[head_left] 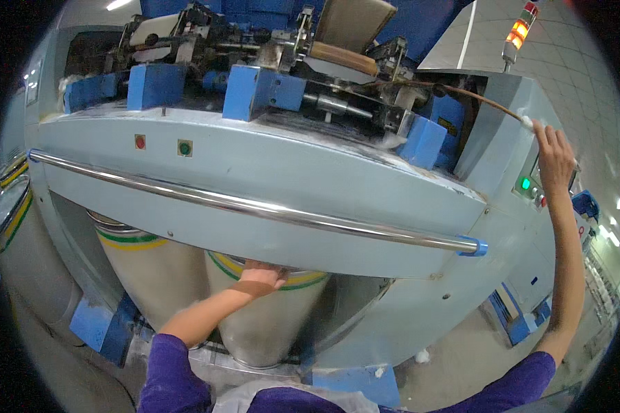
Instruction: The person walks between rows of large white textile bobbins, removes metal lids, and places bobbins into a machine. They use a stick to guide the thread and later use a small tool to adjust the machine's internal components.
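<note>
**Hands at the grey-blue machine**

Left hand rests on the rim of a metal can under the machine's chrome rail; grip hidden beneath the housing, cannot tell. Right hand is raised right of the rail, fingers pinched on a thin brown rod tipped with white fibre, beside the green-lit button panel.
</note>
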Available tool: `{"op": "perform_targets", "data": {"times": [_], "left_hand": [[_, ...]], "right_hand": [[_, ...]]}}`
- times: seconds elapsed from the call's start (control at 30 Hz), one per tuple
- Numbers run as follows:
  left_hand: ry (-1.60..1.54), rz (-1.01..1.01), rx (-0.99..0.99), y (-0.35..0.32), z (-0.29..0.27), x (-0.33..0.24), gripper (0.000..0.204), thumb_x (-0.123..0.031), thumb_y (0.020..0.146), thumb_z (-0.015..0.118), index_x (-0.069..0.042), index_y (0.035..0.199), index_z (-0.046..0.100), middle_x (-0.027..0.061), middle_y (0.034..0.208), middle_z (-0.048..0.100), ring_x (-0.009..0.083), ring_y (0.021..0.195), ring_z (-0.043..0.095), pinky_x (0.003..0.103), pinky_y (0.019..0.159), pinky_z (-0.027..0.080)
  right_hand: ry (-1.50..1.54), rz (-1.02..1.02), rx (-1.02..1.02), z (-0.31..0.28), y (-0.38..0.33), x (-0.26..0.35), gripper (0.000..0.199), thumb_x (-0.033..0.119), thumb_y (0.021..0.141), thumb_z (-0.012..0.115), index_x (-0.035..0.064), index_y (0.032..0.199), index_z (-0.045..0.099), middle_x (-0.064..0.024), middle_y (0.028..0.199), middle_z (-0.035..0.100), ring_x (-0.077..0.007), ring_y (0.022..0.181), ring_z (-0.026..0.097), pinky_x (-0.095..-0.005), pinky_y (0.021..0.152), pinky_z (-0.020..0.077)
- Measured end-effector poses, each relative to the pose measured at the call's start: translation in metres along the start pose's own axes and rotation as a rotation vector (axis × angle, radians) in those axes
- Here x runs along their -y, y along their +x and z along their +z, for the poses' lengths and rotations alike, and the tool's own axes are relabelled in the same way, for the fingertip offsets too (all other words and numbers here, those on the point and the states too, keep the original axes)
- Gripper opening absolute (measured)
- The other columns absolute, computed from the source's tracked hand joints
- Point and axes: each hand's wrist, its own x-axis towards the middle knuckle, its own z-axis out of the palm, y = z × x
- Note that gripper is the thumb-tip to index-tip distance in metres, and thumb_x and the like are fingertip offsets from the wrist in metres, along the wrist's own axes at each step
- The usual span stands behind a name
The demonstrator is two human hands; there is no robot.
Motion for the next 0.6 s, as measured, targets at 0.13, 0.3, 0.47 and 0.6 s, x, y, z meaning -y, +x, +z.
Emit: {"op": "perform_targets", "data": {"times": [0.13, 0.3, 0.47, 0.6], "left_hand": [[0.071, 0.008, -0.032, -0.003, -0.01, -0.006, 0.058, -0.049, 0.089, 0.04, -0.013, 0.134, 0.04, 0.0145, 0.141, 0.032, 0.0325, 0.131, 0.026, 0.05, 0.106, 0.018], [-0.009, -0.062, -0.008, -0.005, -0.007, -0.008, 0.056, -0.048, 0.088, 0.041, -0.015, 0.133, 0.041, 0.0139, 0.139, 0.036, 0.0335, 0.127, 0.031, 0.05, 0.104, 0.021], [-0.002, -0.065, -0.142, -0.002, 0.007, -0.006, 0.061, -0.059, 0.087, 0.034, -0.014, 0.124, 0.054, 0.02, 0.13, 0.046, 0.036, 0.123, 0.04, 0.051, 0.104, 0.023], [0.008, -0.094, -0.132, -0.001, 0.012, -0.005, 0.06, -0.057, 0.087, 0.036, -0.016, 0.128, 0.049, 0.0196, 0.133, 0.042, 0.0385, 0.123, 0.038, 0.054, 0.104, 0.022]], "right_hand": [[-0.066, -0.034, 0.338, -0.031, 0.018, -0.017, 0.033, 0.014, 0.088, 0.05, 0.0219, 0.12, 0.052, -0.0037, 0.084, 0.06, -0.0216, 0.064, 0.06, -0.0357, 0.052, 0.0473], [-0.026, -0.266, 0.302, -0.108, 0.085, -0.04, 0.035, 0.016, 0.086, 0.056, 0.013, 0.12, 0.049, -0.0107, 0.094, 0.059, -0.0193, 0.085, 0.057, -0.0369, 0.074, 0.0435], [-0.086, -0.2, 0.431, -0.139, 0.097, 0.014, 0.026, 0.016, 0.088, 0.054, 0.0117, 0.113, 0.047, -0.0096, 0.097, 0.056, -0.0151, 0.089, 0.055, -0.034, 0.077, 0.0429], [0.023, -0.186, 0.317, -0.073, 0.04, 0.047, 0.01, 0.011, 0.086, 0.049, 0.0104, 0.096, 0.049, -0.0046, 0.094, 0.055, -0.0213, 0.085, 0.058, -0.032, 0.069, 0.0462]]}}
